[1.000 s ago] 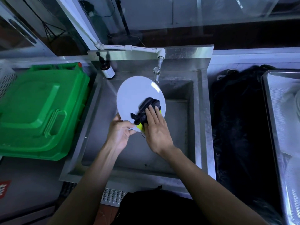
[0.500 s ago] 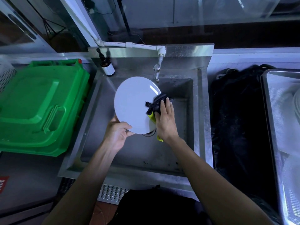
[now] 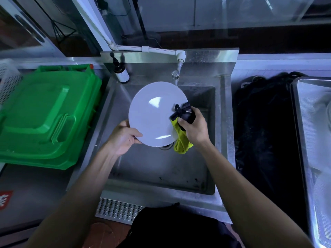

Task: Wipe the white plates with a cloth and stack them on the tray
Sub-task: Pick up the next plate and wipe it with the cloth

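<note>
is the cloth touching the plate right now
Touching: the head view shows the cloth, gripped by the right hand, overlapping the plate's right rim with no gap.

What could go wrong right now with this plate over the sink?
The left hand pinches the white plate only at its lower-left rim, so it may slip and hit the steel sink. The right hand bunches the cloth at the right edge, so most of the face may go unwiped.

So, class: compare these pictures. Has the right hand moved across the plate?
Yes. The right hand, gripping the cloth, has slid from the plate's face to its right edge, judged against the tap.
</note>
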Demonstrator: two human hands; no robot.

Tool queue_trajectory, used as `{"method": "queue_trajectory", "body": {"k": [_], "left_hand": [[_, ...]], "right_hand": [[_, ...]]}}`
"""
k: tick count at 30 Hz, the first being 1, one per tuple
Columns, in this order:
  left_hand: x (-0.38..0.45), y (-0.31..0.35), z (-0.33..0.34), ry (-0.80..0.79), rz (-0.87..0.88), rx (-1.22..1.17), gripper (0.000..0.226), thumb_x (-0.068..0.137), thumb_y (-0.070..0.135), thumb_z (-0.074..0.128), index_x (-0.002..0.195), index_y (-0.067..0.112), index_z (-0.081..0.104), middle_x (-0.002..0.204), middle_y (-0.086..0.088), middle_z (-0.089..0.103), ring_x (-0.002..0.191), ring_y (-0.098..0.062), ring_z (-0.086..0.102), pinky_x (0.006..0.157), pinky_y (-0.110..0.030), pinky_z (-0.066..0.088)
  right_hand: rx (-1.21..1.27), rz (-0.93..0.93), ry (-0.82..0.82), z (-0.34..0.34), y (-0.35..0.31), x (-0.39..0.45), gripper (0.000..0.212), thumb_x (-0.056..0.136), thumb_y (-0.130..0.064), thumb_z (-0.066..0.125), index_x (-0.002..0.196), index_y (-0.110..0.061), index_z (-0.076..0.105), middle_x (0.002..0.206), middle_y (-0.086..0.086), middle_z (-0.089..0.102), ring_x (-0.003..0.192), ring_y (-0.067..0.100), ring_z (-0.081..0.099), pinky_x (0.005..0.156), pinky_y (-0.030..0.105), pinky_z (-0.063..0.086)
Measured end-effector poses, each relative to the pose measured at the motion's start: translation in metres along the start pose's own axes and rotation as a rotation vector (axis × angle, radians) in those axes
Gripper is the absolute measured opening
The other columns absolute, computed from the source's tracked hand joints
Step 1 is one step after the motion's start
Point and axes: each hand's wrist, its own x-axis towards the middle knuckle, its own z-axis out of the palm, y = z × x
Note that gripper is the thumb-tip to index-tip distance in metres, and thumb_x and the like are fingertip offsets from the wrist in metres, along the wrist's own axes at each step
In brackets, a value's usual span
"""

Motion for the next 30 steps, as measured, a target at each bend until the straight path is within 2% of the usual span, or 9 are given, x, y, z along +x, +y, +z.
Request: {"method": "queue_trajectory", "body": {"k": [6, 12, 14, 17, 20, 23, 25, 27, 30], "left_hand": [[0.006, 0.013, -0.009, -0.088, -0.064, 0.177, 0.055, 0.066, -0.005, 0.061, 0.121, -0.005, 0.059, 0.118, -0.014, 0.074, 0.106, -0.034, 0.071, 0.076, -0.050, 0.060], [0.009, 0.024, -0.012, -0.113, -0.120, 0.290, 0.051, 0.063, -0.004, 0.062, 0.114, 0.004, 0.063, 0.112, -0.009, 0.076, 0.102, -0.028, 0.073, 0.071, -0.047, 0.061], [0.010, 0.030, -0.012, -0.125, -0.121, 0.331, 0.051, 0.064, -0.004, 0.061, 0.114, 0.004, 0.063, 0.112, -0.009, 0.076, 0.101, -0.028, 0.073, 0.070, -0.047, 0.061], [0.014, 0.037, -0.013, -0.124, -0.141, 0.418, 0.047, 0.070, -0.011, 0.061, 0.114, 0.005, 0.063, 0.114, -0.011, 0.075, 0.103, -0.031, 0.071, 0.074, -0.049, 0.061], [0.019, 0.039, -0.016, -0.110, -0.151, 0.491, 0.044, 0.082, -0.021, 0.053, 0.108, 0.012, 0.064, 0.111, -0.008, 0.074, 0.104, -0.030, 0.069, 0.075, -0.046, 0.060], [0.023, 0.034, -0.013, -0.061, -0.131, 0.506, 0.043, 0.083, -0.020, 0.053, 0.108, 0.015, 0.063, 0.116, -0.007, 0.071, 0.108, -0.028, 0.066, 0.079, -0.042, 0.058], [0.025, 0.028, -0.007, 0.013, -0.095, 0.484, 0.040, 0.084, -0.017, 0.053, 0.107, 0.014, 0.063, 0.115, -0.007, 0.070, 0.109, -0.028, 0.065, 0.076, -0.036, 0.056], [0.029, 0.021, 0.001, 0.070, -0.035, 0.464, 0.033, 0.084, -0.013, 0.054, 0.101, 0.013, 0.065, 0.107, -0.005, 0.071, 0.105, -0.028, 0.064, 0.073, -0.033, 0.054], [0.030, 0.013, 0.014, 0.119, 0.034, 0.345, 0.027, 0.070, 0.003, 0.062, 0.090, 0.019, 0.071, 0.092, -0.001, 0.073, 0.098, -0.028, 0.065, 0.084, -0.039, 0.052]], "right_hand": [[-0.009, -0.015, -0.010, -0.009, 0.002, 0.000, 0.042, 0.083, -0.016, 0.075, 0.121, -0.027, 0.059, 0.107, -0.013, 0.069, 0.100, 0.002, 0.064, 0.074, 0.004, 0.045], [-0.038, -0.039, -0.049, -0.011, 0.005, 0.002, 0.034, 0.082, -0.012, 0.076, 0.108, -0.026, 0.060, 0.099, -0.010, 0.072, 0.095, 0.007, 0.068, 0.085, 0.023, 0.051], [-0.038, -0.040, -0.059, -0.010, 0.006, 0.002, 0.033, 0.082, -0.012, 0.076, 0.109, -0.023, 0.061, 0.099, -0.009, 0.073, 0.096, 0.009, 0.068, 0.087, 0.025, 0.052], [-0.051, -0.056, -0.073, -0.009, 0.006, 0.001, 0.031, 0.084, -0.011, 0.075, 0.110, -0.021, 0.061, 0.098, -0.010, 0.072, 0.094, 0.006, 0.067, 0.083, 0.019, 0.051], [-0.076, -0.075, -0.083, -0.009, 0.003, 0.000, 0.028, 0.085, -0.012, 0.075, 0.106, -0.022, 0.061, 0.094, -0.013, 0.070, 0.087, -0.005, 0.064, 0.073, 0.007, 0.045], [-0.057, -0.088, -0.024, -0.008, -0.001, -0.002, 0.027, 0.084, -0.009, 0.075, 0.097, -0.027, 0.060, 0.085, -0.021, 0.070, 0.081, -0.011, 0.063, 0.067, 0.003, 0.042], [-0.051, -0.112, 0.036, -0.008, -0.007, -0.002, 0.034, 0.084, -0.006, 0.074, 0.090, -0.035, 0.057, 0.081, -0.029, 0.068, 0.082, -0.012, 0.063, 0.066, 0.003, 0.042], [-0.057, -0.153, 0.090, -0.008, -0.013, -0.002, 0.038, 0.082, -0.006, 0.074, 0.087, -0.039, 0.055, 0.084, -0.026, 0.068, 0.085, -0.009, 0.063, 0.069, 0.004, 0.043], [-0.113, -0.262, 0.155, -0.009, -0.021, -0.002, 0.039, 0.080, -0.007, 0.075, 0.094, -0.037, 0.053, 0.095, -0.019, 0.063, 0.096, 0.008, 0.060, 0.075, 0.005, 0.040]]}}
